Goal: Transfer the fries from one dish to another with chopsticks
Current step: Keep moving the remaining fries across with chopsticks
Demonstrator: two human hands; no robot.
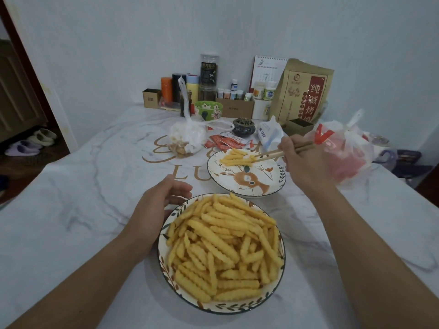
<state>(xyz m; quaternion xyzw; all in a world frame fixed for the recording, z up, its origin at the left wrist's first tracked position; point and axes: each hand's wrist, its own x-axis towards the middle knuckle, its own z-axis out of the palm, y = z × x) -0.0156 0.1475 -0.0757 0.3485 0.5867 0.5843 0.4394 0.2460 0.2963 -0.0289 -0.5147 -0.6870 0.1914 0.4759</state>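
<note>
Nearest the camera sat the near plate (164, 255), a round dish with a leaf-patterned rim, heaped with crinkle-cut fries (223, 248). It rested on the marble-patterned table (71, 210), which bore gold lettering partly hidden by the dishes. Along the far edge, against the wall, stood a large tan paper bag (303, 91) with red lettering, a desk calendar (267, 70), a row of cylindrical tins (187, 87) and some small bottles (234, 92). To the right lay a plastic bag (344, 153) with red contents; left of centre, a knotted clear bag (187, 138) of snacks beside a green floral bowl (209, 110).

Beyond the full dish was the far plate (273, 184), painted with a deer and carrying only a few fries along its far side. The left hand (166, 198) rested at the near plate's upper-left rim, fingers loosely curved along the edge — whether they actually gripped it could not be told. The right hand (301, 162) hovered over the far plate's right side, fingers curled around a pair of wooden chopsticks (278, 153) whose tips pointed left and met the small fry pile there — they seemed to touch one fry. Red sauce packets (225, 142) lay just behind that plate.
</note>
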